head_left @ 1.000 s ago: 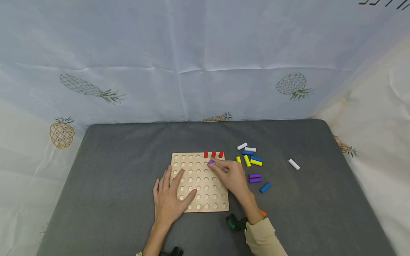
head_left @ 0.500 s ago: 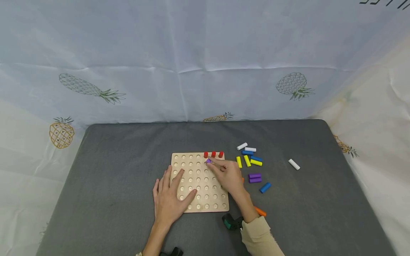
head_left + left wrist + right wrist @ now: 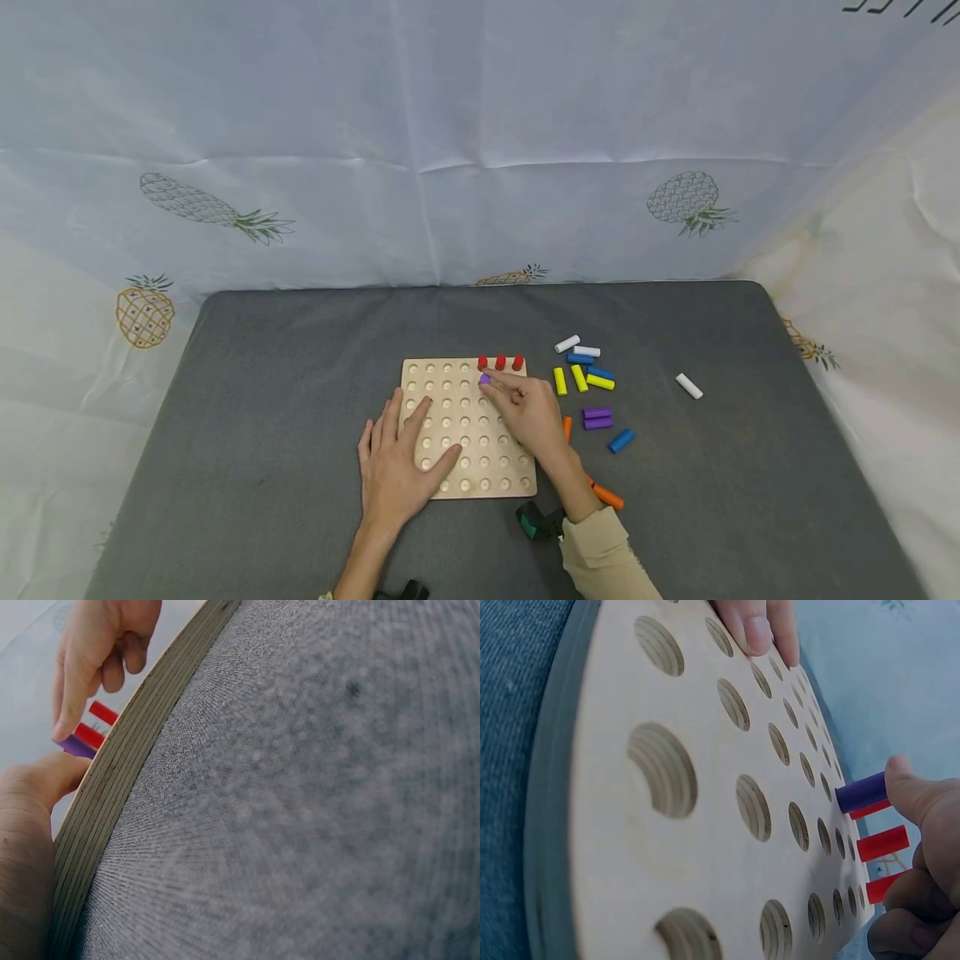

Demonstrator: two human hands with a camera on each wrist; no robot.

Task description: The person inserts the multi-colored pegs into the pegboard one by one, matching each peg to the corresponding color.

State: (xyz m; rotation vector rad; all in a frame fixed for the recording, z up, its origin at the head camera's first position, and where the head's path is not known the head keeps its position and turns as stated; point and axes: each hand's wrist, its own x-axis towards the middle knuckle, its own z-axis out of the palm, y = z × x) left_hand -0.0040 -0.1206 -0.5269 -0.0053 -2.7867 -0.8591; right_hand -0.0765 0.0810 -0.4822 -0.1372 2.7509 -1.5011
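Note:
A square wooden pegboard (image 3: 475,493) with rows of round holes lies on the grey table. Three red pegs (image 3: 500,363) stand upright in its far row at the right end. My right hand (image 3: 534,417) pinches a purple peg (image 3: 484,379) between thumb and forefinger, just nearer than the leftmost red one. In the right wrist view the purple peg (image 3: 861,792) stands upright with its lower end at the board's surface and the thumb at its top. My left hand (image 3: 397,475) rests with spread fingers on the board's left side.
Right of the board lie loose pegs: several yellow (image 3: 579,378), blue (image 3: 621,441) and white (image 3: 688,386), two purple (image 3: 597,417), and orange (image 3: 608,497) partly behind the right forearm. A black and green device (image 3: 531,521) shows beside the right wrist. A pineapple-print cloth (image 3: 337,125) hangs behind.
My right hand has shifted slightly left with the purple peg, to just in front of the leftmost red peg. More of the orange pegs shows. The left hand has stayed put.

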